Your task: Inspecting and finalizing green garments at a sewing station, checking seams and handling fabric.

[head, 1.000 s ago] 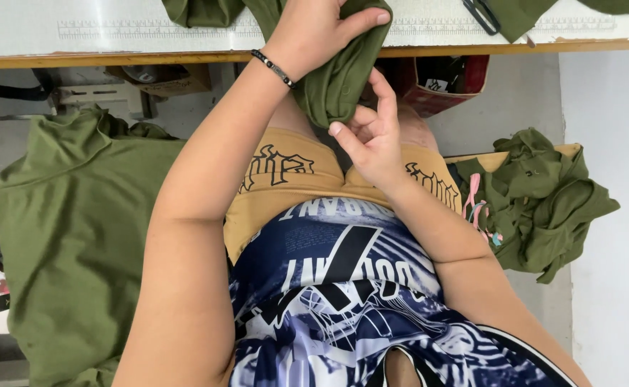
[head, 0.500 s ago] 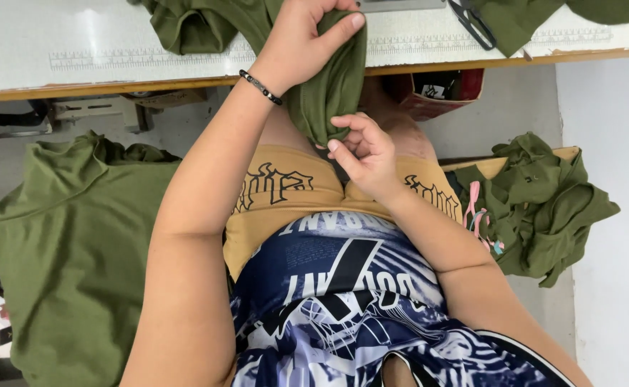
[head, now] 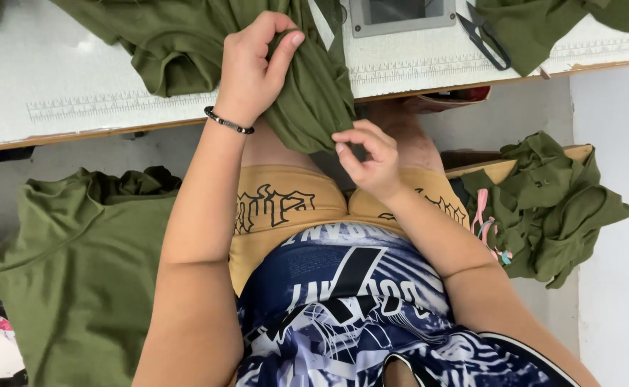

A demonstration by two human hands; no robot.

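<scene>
Closest in, the person's lap fills the bottom of the view: a patterned blue and white shirt (head: pixel 343 315) over tan shorts (head: pixel 286 215). Just above the lap, the right hand (head: pixel 372 161) sits low, its fingers (head: pixel 350 140) curled close together, thumb and forefinger nearly meeting right at the lower hem of the green garment (head: pixel 307 93). Whether they actually pinch the cloth or only brush it, I cannot tell. Up from there, the left hand (head: pixel 253 68), with a dark bracelet (head: pixel 228 123) at the wrist, has a firm hold: fingers folded over a bunched fold of that same cloth, thumb pressed on top. So the garment hangs between the two hands, draping off the edge of the white bench (head: pixel 78 93) and down toward the lap, its long run going from the bench top down to the right hand. The left hand is the higher and the firmer on it; the right is at the loose bottom end. To the sides, more green cloth: a big spread piece (head: pixel 63 272) on the left, a crumpled pile (head: pixel 551 201) on the right. Farthest back on the bench, black scissors (head: pixel 486 39) lie beside a grey metal plate (head: pixel 400 14).
</scene>
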